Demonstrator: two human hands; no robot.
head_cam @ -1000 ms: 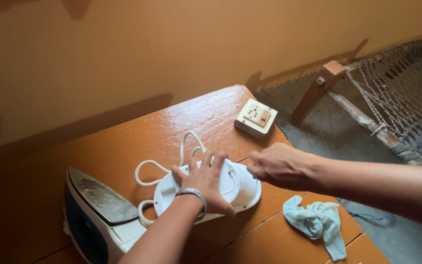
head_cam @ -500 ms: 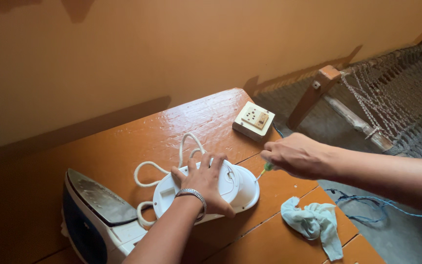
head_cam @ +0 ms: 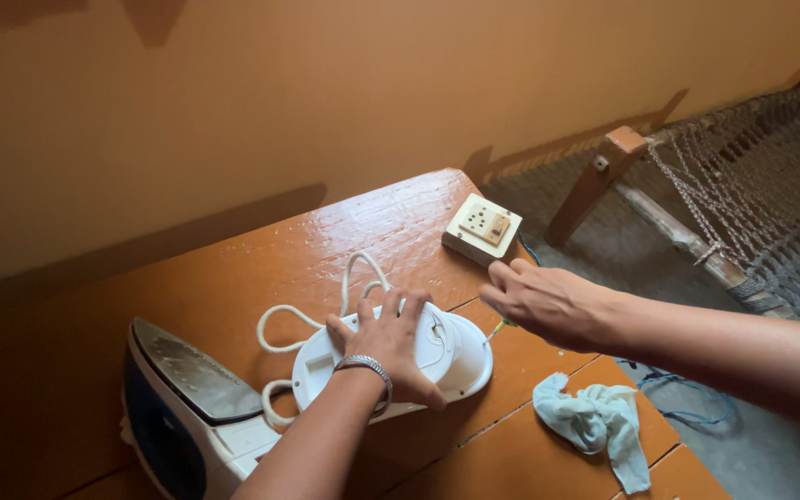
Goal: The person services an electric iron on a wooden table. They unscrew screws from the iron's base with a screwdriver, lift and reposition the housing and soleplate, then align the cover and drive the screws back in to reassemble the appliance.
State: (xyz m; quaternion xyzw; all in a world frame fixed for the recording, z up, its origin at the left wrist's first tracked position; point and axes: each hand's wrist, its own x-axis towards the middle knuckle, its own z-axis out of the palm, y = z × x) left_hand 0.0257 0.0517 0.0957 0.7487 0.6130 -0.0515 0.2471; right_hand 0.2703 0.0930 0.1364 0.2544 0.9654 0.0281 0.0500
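An orange wooden desk [head_cam: 261, 268] stood against an ochre wall. The left hand [head_cam: 391, 347] lay flat, fingers spread, on a white oval appliance base [head_cam: 460, 356], long axis left to right. Just right of it, the right hand [head_cam: 548, 304] pinched a thin screwdriver [head_cam: 495, 331], tip toward the base. Nearby: iron [head_cam: 187, 407], socket box [head_cam: 483, 227], cloth [head_cam: 594, 417].

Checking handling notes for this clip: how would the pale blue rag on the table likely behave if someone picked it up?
The rag lies crumpled in soft folds on the table, so it would probably hang limp and floppy. It looks thin, so likely light. One end droops toward the table edge, so a push might slide it off.
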